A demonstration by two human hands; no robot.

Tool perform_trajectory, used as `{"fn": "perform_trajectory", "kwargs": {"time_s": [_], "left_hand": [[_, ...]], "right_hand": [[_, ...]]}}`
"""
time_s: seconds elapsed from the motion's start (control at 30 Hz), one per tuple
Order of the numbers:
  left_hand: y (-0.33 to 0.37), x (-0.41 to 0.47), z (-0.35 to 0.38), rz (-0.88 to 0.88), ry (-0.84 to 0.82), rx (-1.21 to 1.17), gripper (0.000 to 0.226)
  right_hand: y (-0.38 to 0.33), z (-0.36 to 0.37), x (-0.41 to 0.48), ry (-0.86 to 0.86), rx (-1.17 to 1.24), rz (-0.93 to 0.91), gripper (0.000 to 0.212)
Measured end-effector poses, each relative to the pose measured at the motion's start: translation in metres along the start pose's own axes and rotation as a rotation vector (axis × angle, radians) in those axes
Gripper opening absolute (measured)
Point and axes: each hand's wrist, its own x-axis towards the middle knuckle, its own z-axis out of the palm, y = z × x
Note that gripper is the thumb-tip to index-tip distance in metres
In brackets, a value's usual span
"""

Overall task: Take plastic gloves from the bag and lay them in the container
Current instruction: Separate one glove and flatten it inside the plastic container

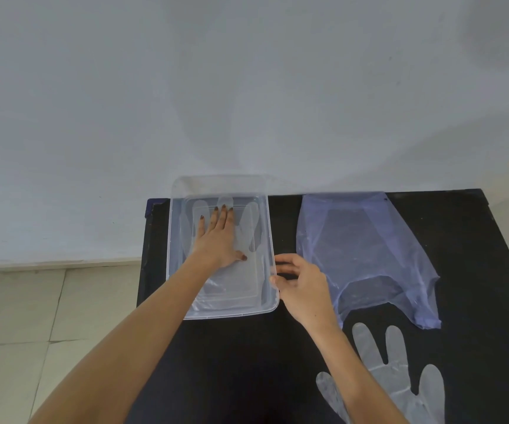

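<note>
A black table [277,362] stands against a pale wall [247,87], with tiled floor [33,316] to its left. A thin, bluish plastic bag [366,252] lies flat and crumpled near the table's far right edge. A clear rectangular plastic container [273,289] sits at the table's far left corner, its far end reaching past the table's far edge. At the near right edge lies 1 clear plastic glove [397,377], fingers pointing away from the person, partly crossed by the right forearm. Inside the container lies another clear glove [250,218], flat on the bottom. The left hand [216,240] presses down on it, palm flat, fingers straight and spread slightly, gripping nothing. The right hand [302,283] rests at the container's right rim, fingers curled loosely, thumb and fingertips touching the rim.
</note>
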Motion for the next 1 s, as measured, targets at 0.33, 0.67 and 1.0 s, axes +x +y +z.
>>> {"fn": "perform_trajectory", "kwargs": {"time_s": [0.33,0.67,1.0], "left_hand": [[-0.006,0.003,-0.002,0.005,0.004,-0.021,0.119],[0.007,-0.043,-0.001,-0.025,0.035,-0.083,0.095],[-0.004,-0.072,0.023,-0.113,-0.184,-0.145,0.092]], "right_hand": [[0.000,-0.003,0.000,0.001,-0.004,-0.007,0.027],[-0.001,-0.001,-0.001,0.003,-0.001,-0.019,0.029],[-0.004,-0.001,-0.004,0.022,-0.025,-0.034,0.032]]}}
